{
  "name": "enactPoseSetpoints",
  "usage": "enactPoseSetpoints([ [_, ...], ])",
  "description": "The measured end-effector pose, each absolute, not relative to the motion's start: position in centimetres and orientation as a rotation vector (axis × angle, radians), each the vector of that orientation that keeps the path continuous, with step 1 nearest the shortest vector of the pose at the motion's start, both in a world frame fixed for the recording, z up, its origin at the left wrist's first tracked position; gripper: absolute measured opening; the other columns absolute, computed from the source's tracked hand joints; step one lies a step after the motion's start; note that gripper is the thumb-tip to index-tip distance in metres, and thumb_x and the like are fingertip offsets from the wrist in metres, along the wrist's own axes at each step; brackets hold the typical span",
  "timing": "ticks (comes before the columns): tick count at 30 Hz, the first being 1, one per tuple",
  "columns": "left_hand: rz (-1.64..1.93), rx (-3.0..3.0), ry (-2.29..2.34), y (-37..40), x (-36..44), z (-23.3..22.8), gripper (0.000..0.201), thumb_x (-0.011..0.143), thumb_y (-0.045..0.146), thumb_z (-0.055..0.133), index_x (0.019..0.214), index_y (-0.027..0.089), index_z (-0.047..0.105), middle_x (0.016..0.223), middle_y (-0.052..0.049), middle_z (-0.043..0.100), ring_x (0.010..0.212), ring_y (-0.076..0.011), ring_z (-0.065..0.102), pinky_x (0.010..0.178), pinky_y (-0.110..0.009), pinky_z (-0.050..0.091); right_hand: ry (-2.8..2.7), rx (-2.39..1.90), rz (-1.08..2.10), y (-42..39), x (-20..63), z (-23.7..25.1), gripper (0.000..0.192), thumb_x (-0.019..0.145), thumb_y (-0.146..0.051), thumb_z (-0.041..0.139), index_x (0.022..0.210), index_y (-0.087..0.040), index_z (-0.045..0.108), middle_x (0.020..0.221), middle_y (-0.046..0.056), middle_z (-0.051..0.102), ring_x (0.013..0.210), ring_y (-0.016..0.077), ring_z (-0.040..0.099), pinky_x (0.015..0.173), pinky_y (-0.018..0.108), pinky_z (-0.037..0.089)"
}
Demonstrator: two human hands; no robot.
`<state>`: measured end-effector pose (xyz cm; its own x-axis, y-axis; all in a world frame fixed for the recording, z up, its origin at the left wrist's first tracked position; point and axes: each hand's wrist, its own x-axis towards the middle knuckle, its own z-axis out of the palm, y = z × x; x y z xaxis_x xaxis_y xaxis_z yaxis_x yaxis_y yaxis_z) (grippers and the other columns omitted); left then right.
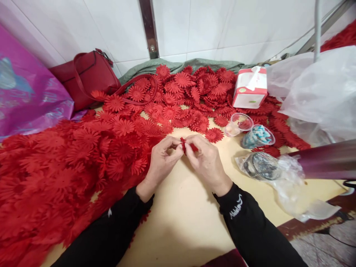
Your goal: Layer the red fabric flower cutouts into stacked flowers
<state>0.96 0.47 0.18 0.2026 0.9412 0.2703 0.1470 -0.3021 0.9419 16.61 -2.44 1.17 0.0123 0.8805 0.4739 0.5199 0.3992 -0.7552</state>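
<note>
Front-left of the tissue box: left hand and right hand, both pinching one small red fabric piece.

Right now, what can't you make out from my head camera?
In the head view:
Small red piece: mostly covered by the fingertips of the left hand and right hand; full shape hidden.
Purple printed bag: cut off by the left edge.
Maroon cylinder: cut off by the right edge.
Round container: contents obscured by crumpled clear plastic.
</note>
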Motion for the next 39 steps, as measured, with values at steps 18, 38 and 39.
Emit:
enactPoseSetpoints([
  [18, 1.349, 1.158, 1.074, 0.5, 1.1, -0.3, 0.011, 0.081, 0.020, 0.058, 0.073, 0.021, 0.051, 0.068, 0.006, 0.043, 0.063, -0.0106, 0.038, 0.062, -0.024, 0.033, -0.663, -1.023, 0.775, -0.5, 18.4, 0.3, 0.015, 0.085, -0.031, 0.072, 0.083, -0.023, 0.060, 0.084, -0.003, 0.060, 0.077, 0.0139, 0.056, 0.077, 0.028, 0.046],
  [38, 1.190, 1.374, 0.941, 0.1, 1.3, 0.6, 0.021, 0.091, 0.041, 0.073, 0.095, 0.020, 0.071, 0.091, -0.003, 0.073, 0.084, -0.0170, 0.066, 0.081, -0.028, 0.053, -1.545, -1.161, 0.331, -2.7, 16.0, 1.3, 0.010, 0.099, -0.020, 0.063, 0.098, -0.026, 0.070, 0.103, 0.007, 0.067, 0.104, 0.0230, 0.067, 0.095, 0.043, 0.055],
  [39, 1.185, 1.357, 0.929, 0.1, 1.3, 0.6, 0.022, 0.090, 0.041, 0.074, 0.093, 0.020, 0.072, 0.091, -0.004, 0.074, 0.084, -0.0169, 0.066, 0.082, -0.028, 0.053, -1.526, -1.159, 0.345, -2.7, 16.0, 1.3, 0.009, 0.098, -0.019, 0.063, 0.097, -0.026, 0.069, 0.102, 0.006, 0.068, 0.102, 0.0226, 0.067, 0.095, 0.042, 0.055],
])
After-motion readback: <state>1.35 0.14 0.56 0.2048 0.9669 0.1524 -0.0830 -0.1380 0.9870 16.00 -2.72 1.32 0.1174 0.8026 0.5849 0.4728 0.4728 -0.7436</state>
